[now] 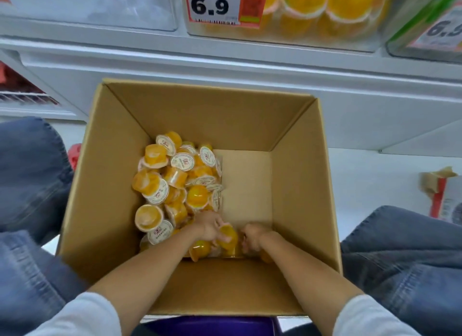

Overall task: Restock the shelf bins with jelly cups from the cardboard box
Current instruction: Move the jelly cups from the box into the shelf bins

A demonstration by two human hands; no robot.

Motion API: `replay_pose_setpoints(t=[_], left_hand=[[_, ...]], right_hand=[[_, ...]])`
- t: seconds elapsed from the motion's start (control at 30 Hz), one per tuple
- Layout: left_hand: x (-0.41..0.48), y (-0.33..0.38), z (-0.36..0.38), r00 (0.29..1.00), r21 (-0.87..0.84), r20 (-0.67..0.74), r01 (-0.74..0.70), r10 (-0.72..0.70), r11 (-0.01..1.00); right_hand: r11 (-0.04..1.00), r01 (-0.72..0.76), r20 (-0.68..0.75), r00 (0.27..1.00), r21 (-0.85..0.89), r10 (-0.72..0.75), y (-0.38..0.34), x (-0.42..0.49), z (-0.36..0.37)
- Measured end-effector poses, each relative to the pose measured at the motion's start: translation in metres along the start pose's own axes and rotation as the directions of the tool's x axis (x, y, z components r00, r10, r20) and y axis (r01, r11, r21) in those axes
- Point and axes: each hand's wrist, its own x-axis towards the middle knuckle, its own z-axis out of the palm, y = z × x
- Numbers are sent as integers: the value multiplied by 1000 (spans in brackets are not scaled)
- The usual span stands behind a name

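An open cardboard box (pixel 300 185) stands on the floor between my knees. Several orange jelly cups (pixel 172 183) with white lids lie heaped against its left inner wall. Both my arms reach down into it. My left hand (pixel 210 225) is curled around an orange jelly cup (pixel 228 235) near the bottom front of the box. My right hand (pixel 253 235) is closed beside it, fingers bent inward over more cups; what it grips is partly hidden. Above, a clear shelf bin (pixel 325 32) holds orange jelly cups behind a "6.9" price tag (pixel 212 5).
An empty-looking clear bin (pixel 100 7) sits at the upper left and another bin with a green edge (pixel 425 27) at the upper right. White shelf edge (pixel 225 60) runs behind the box. My jeans-clad knees flank the box. A torn carton (pixel 442 195) lies at right.
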Motion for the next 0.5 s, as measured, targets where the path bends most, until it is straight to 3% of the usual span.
replay_pose_setpoints(t=[0.07, 0.1, 0.2, 0.3, 0.37, 0.43, 0.5], left_hand=[[-6, 5, -9, 999, -231, -36, -9, 0, 973], [-10, 9, -15, 1000, -359, -25, -2, -7, 933], [-21, 17, -39, 998, -683, 68, 34, 17, 730], [-34, 27, -67, 994, -897, 57, 12, 89, 442], [-50, 43, -91, 991, -948, -26, -67, 133, 311], [-74, 64, -119, 970, -930, -119, -183, 212, 317], [-106, 85, -149, 928, -842, -233, -343, 292, 417]], right_hand=[[995, -72, 3, 997, 67, 72, 3, -7, -10], [992, -84, -59, 994, 93, 90, 3, -11, -15], [920, -38, -303, 938, 390, 167, 3, -20, -39], [891, 131, -622, 759, 435, 193, -13, -39, -78], [872, 261, -757, 630, 413, 170, -27, -57, -107], [860, 378, -867, 480, 342, 133, -40, -83, -140], [841, 483, -942, 323, 243, 87, -52, -113, -173]])
